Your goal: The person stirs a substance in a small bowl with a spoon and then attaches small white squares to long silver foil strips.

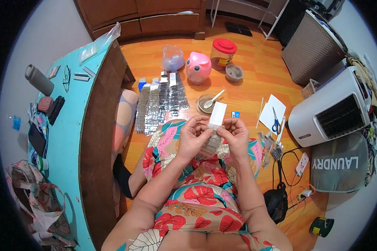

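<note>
My left hand [190, 138] and my right hand [238, 138] pinch the top of a strip of small clear plastic sachets [211, 146] from both sides. A blank white card [218, 112] stands up from that top edge, between my fingertips. The sachets hang over my lap, and something brownish-grey shows through them. Just beyond my hands, a shallow round tub [199, 109] on the floor holds brownish contents, with a white plastic spoon [214, 99] resting in it. Several finished-looking sachet strips [152, 106] with white or blue tops lie side by side at the left.
Beyond stand a pink owl-shaped container [198, 70], a red-lidded jar [223, 53], a small tub [234, 72] and a bagged bundle [172, 59]. Scissors [275, 124] lie on white paper [271, 108] at right, near an air cooler [330, 109] and cables. A turquoise table [69, 135] flanks my left.
</note>
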Demonstrator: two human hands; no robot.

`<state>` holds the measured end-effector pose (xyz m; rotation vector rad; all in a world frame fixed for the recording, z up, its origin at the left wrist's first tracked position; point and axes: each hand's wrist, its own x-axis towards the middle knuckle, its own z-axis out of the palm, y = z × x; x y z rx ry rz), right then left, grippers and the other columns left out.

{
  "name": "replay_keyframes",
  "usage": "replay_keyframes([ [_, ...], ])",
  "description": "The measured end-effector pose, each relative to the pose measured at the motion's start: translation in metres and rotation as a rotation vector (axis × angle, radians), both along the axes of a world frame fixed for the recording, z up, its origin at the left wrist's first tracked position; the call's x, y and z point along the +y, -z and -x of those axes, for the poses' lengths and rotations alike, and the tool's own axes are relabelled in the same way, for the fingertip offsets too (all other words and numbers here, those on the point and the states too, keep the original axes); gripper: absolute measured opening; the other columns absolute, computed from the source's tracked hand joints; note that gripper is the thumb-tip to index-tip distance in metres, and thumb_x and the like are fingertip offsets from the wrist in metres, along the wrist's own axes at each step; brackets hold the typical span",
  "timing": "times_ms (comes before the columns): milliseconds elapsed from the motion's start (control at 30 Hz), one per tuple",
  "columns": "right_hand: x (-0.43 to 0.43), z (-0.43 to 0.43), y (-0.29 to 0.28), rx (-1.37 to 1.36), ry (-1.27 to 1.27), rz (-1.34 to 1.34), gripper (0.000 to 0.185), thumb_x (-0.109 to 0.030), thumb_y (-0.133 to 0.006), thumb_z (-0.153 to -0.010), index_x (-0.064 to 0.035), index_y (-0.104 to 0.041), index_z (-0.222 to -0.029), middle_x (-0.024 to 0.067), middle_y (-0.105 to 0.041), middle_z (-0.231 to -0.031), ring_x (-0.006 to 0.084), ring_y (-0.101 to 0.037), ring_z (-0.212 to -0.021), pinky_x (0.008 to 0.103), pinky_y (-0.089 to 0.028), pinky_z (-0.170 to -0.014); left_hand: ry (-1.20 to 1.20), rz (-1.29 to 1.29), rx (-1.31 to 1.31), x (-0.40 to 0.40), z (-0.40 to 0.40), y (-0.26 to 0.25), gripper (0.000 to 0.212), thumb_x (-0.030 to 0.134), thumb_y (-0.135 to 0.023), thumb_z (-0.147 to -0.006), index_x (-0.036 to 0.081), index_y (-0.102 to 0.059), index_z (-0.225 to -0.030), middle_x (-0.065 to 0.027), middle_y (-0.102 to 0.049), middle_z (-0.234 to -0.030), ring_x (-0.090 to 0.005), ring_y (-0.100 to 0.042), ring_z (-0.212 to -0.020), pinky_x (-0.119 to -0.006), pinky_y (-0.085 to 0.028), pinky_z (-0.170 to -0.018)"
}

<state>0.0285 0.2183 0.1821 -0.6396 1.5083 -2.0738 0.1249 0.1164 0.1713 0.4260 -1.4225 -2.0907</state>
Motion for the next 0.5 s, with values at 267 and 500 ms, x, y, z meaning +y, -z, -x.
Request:
replay_keyframes([
  [267,0.004,0.005,-0.004,0.017,-0.012,-0.139,0.01,0.001,-0.063,-0.073,0.0036,-0.058,-0.082,0.0061,-0.06,-0.074,0.0093,-0.056,-0.065,0.0207,-0.046,-0.06,0.012,0.096,0.002,0.0,0.0,0.001,0.03,-0.003,-0.059,-0.076,-0.002,-0.052,-0.105,-0.0064,-0.061,-0.081,-0.0073,-0.057,-0.072,-0.019,-0.045,-0.062],
  [500,0.008,0.012,-0.001,-0.022,-0.071,-0.14,0.011,0.003,-0.062,-0.072,0.003,-0.058,-0.082,0.0064,-0.06,-0.072,0.0101,-0.057,-0.064,0.021,-0.046,-0.059,0.034,0.113,-0.01,0.001,0.001,0.003,0.029,-0.003,-0.059,-0.076,-0.003,-0.051,-0.104,-0.0068,-0.061,-0.082,-0.0075,-0.057,-0.071,-0.019,-0.045,-0.062],
])
